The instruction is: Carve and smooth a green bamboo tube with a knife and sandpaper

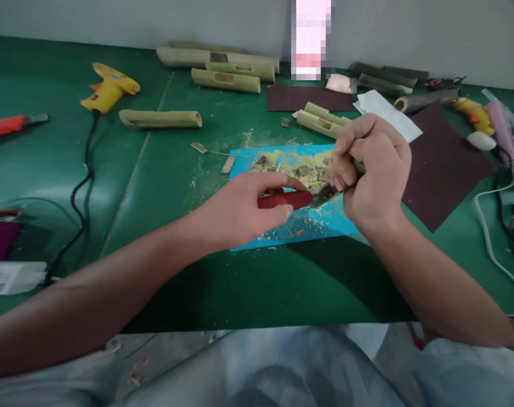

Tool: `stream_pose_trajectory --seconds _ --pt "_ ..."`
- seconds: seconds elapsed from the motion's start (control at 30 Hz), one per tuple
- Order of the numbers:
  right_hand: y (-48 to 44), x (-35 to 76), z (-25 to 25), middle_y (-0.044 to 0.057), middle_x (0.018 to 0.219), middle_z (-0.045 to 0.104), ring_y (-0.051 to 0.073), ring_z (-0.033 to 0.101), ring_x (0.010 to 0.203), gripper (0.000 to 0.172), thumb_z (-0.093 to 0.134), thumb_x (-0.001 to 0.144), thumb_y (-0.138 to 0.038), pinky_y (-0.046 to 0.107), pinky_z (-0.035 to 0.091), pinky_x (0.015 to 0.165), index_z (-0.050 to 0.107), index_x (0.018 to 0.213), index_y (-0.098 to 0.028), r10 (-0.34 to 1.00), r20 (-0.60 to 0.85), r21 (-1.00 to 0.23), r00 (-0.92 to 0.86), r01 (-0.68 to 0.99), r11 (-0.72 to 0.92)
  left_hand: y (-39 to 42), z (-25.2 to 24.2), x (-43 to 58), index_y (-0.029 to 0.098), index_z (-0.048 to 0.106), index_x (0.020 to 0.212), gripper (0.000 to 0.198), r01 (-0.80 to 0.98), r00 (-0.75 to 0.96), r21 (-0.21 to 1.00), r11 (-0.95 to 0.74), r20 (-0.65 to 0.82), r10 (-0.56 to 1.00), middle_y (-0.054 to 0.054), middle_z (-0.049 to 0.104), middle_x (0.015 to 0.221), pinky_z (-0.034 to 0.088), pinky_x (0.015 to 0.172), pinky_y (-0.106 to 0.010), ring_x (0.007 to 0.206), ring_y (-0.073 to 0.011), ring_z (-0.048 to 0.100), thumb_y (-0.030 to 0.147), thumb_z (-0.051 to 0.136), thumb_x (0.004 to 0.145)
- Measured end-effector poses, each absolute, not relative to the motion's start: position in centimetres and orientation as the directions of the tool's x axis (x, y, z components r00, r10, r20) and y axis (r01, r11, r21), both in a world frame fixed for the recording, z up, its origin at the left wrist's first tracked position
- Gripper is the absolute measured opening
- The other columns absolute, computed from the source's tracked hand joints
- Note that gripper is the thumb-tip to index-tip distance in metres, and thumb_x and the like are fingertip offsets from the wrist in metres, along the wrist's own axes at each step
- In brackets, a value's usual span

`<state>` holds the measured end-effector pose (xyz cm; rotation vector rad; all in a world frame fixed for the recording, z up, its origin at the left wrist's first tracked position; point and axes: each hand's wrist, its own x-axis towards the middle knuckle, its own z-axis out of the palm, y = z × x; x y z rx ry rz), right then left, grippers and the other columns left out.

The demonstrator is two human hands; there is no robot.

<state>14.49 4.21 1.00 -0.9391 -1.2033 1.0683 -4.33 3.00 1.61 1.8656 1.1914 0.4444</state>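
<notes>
My left hand (250, 212) is closed around the red handle of a knife (286, 199), with its dark metal end pointing right, toward my other hand. My right hand (373, 169) is curled tight, thumb and fingers pinched on a small olive-brown piece (359, 166) that looks like bamboo; most of it is hidden by the fingers. The knife's tip meets or passes just in front of these fingers; contact is unclear. Both hands are over a blue sheet (324, 223) strewn with pale shavings (297, 229) and small dark bamboo chips (302, 170).
Cut bamboo tubes (225, 80) lie at the back, another bamboo tube (161, 118) nearer. A yellow glue gun (108, 90) with a black cord and an orange-handled tool (6, 126) are left. Dark brown sheets (445, 167), white paper (388, 116) and a white cable (486, 237) are right.
</notes>
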Motion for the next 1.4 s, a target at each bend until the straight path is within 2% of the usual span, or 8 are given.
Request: stream_pose_trajectory --seconds 0.2,0.37,0.6,0.73,0.93,1.07,1.2,1.4 --pt "4.4 14.4 0.5 -0.006 0.048 0.036 0.011 0.028 0.042 0.021 0.056 0.089 -0.032 0.03 0.029 0.046 0.054 0.069 -0.026 0.963 0.267 -0.949 0.038 -0.162 0.269 1.7 2.1 -4.3 0.023 0.063 0.112 0.03 0.53 0.474 0.782 -0.328 0.048 0.879 -0.004 0.069 0.112 0.055 0.078 -0.028 0.091 -0.0184 0.067 0.026 0.062 0.081" --pt "4.8 14.4 0.1 -0.006 0.048 0.036 0.012 0.029 0.042 0.018 0.055 0.086 -0.026 0.029 0.027 0.043 0.057 0.068 -0.025 0.94 0.334 -0.915 0.068 -0.214 0.341 1.1 3.1 -4.1 0.028 0.065 0.116 0.036 0.509 0.554 0.765 -0.395 0.06 0.831 -0.002 0.07 0.118 0.054 0.09 -0.032 0.105 -0.0233 0.066 0.029 0.066 0.08" --pt "4.4 14.6 0.7 -0.005 0.051 0.035 0.013 0.031 0.044 0.019 0.057 0.088 -0.034 0.029 0.032 0.045 0.054 0.071 -0.027 0.967 0.253 -0.954 0.029 -0.158 0.254 1.0 1.3 -3.3 0.028 0.067 0.116 0.037 0.46 0.498 0.775 -0.433 0.178 0.849 -0.005 0.072 0.11 0.051 0.093 -0.04 0.104 -0.0255 0.064 0.047 0.061 0.085" --pt "4.2 14.5 1.2 -0.005 0.05 0.032 0.014 0.034 0.045 0.024 0.059 0.088 -0.043 0.03 0.036 0.048 0.049 0.073 -0.027 0.984 0.176 -0.979 -0.002 -0.101 0.175 1.1 0.3 -2.7 0.026 0.068 0.111 0.032 0.444 0.481 0.752 -0.488 0.26 0.837 -0.006 0.072 0.107 0.05 0.09 -0.04 0.099 -0.0242 0.064 0.045 0.052 0.09" --pt "4.1 14.3 1.1 -0.004 0.049 0.036 0.013 0.032 0.043 0.017 0.053 0.085 -0.024 0.029 0.031 0.044 0.054 0.068 -0.026 0.969 0.242 -0.958 0.045 -0.144 0.246 1.6 1.0 -2.4 0.028 0.069 0.103 0.027 0.461 0.546 0.717 -0.523 0.235 0.804 -0.005 0.073 0.098 0.05 0.086 -0.04 0.093 -0.0237 0.065 0.041 0.052 0.086" --pt "4.1 14.1 0.7 -0.006 0.049 0.035 0.012 0.03 0.041 0.017 0.055 0.086 -0.023 0.028 0.03 0.043 0.054 0.069 -0.026 0.961 0.276 -0.946 0.037 -0.165 0.278 1.8 1.2 -2.2 0.028 0.069 0.099 0.022 0.434 0.593 0.706 -0.56 0.243 0.767 -0.004 0.072 0.095 0.049 0.086 -0.038 0.09 -0.0219 0.065 0.035 0.053 0.085" --pt "4.2 14.0 0.7 -0.006 0.047 0.035 0.012 0.028 0.04 0.022 0.048 0.082 -0.011 0.028 0.027 0.04 0.057 0.067 -0.024 0.947 0.32 -0.922 0.019 -0.223 0.316 2.0 1.3 -2.3 0.027 0.068 0.097 0.02 0.43 0.638 0.677 -0.597 0.241 0.732 -0.004 0.07 0.096 0.049 0.086 -0.036 0.089 -0.0208 0.064 0.034 0.054 0.084" --pt "4.3 13.8 1.0 -0.006 0.044 0.037 0.012 0.027 0.039 0.023 0.047 0.081 -0.01 0.029 0.023 0.039 0.058 0.065 -0.023 0.95 0.312 -0.912 0.02 -0.273 0.305 1.9 1.3 -2.5 0.029 0.069 0.099 0.021 0.47 0.636 0.639 -0.61 0.234 0.735 -0.005 0.071 0.098 0.05 0.086 -0.037 0.094 -0.0229 0.065 0.035 0.056 0.083"
